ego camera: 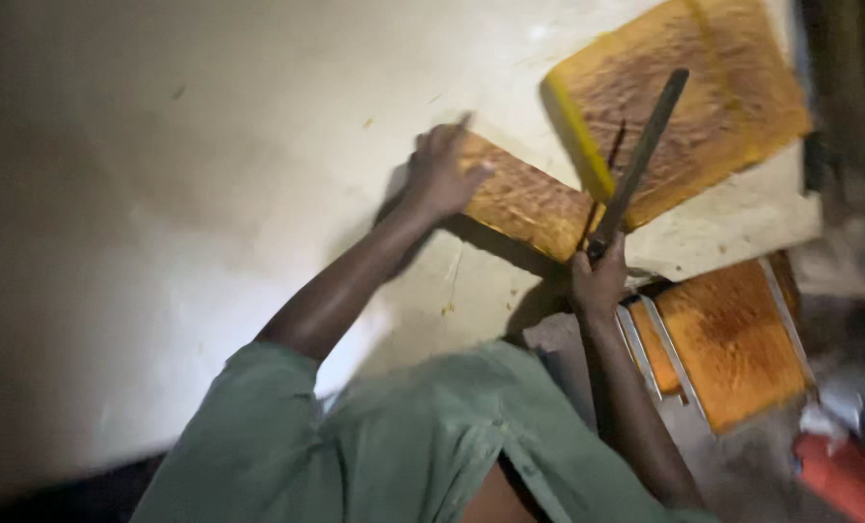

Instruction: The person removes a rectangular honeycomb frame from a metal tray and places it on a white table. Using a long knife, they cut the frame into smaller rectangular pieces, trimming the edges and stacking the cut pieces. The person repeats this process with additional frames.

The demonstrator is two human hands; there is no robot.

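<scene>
My left hand presses flat on the end of a narrow yellow-brown strip lying on the pale work surface. My right hand grips the handle of a long dark knife. Its blade points up and away over the gap between the strip and a large yellow-brown slab with a bright yellow side. The image is blurred, so I cannot tell whether the blade touches the slab.
Another orange-brown slab sits in a metal-framed tray at the lower right, beyond the surface's edge. A red object lies in the bottom right corner. My green shirt fills the lower middle.
</scene>
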